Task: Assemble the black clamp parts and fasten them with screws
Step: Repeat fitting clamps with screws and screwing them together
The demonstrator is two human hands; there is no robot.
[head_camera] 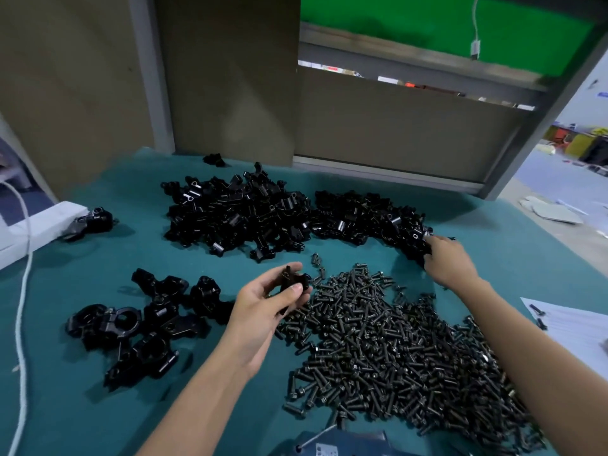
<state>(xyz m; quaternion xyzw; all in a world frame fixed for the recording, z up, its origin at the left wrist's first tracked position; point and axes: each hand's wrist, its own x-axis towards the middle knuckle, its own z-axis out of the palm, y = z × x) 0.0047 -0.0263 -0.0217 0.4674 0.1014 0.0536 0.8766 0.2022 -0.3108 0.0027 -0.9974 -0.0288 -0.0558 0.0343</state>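
While screws [394, 340] lie heaped near right on the mat [82, 406] and assembled clamps [141, 324] sit near left, left hand [263, 311] hovers between them, palm up, thumb and fingers curled round one clamp part [292, 280]. Farther right, right hand [449, 261] is palm down at the edge of the right parts pile [362, 215], fingertips among parts, grasp unclear. Left parts pile [237, 215] lies just beside it, farther back.

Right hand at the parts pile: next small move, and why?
Probably pinch one piece from the right clamp parts pile and carry it to the left hand, which holds one clamp part; the right hand reaches that pile's edge.
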